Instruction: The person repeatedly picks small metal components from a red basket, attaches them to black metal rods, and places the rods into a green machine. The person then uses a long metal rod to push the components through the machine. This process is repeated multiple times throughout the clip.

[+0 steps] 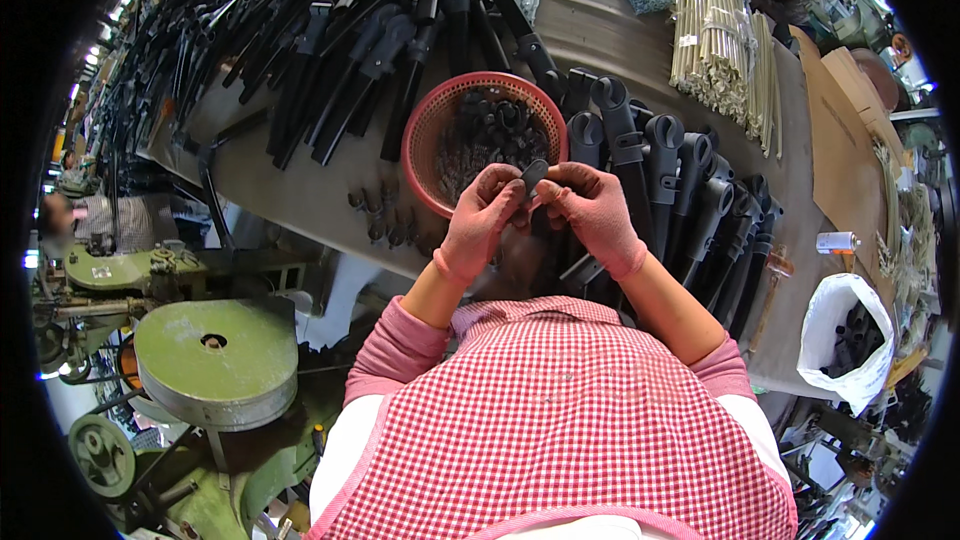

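Observation:
Both my hands wear pink work gloves with dark, soiled fingertips and meet just over the near rim of a red plastic basket (412,145). Between them is a small dark grey rounded part (535,174); its exact kind is not clear. My left hand (483,220) pinches it from one side, my right hand (596,215) from the other. Many small dark parts (490,130) fill the basket behind my fingers. Left of the basket, several small clip-like pieces (380,215) lie in rows on the table.
Black tubes with ringed ends (660,165) are lined up at my right. More black tube assemblies (370,50) pile at the far left. Thin rods in bundles (712,45), a spray can (838,242) and a white sack (845,340) stand further right. A green machine (215,350) is at lower left.

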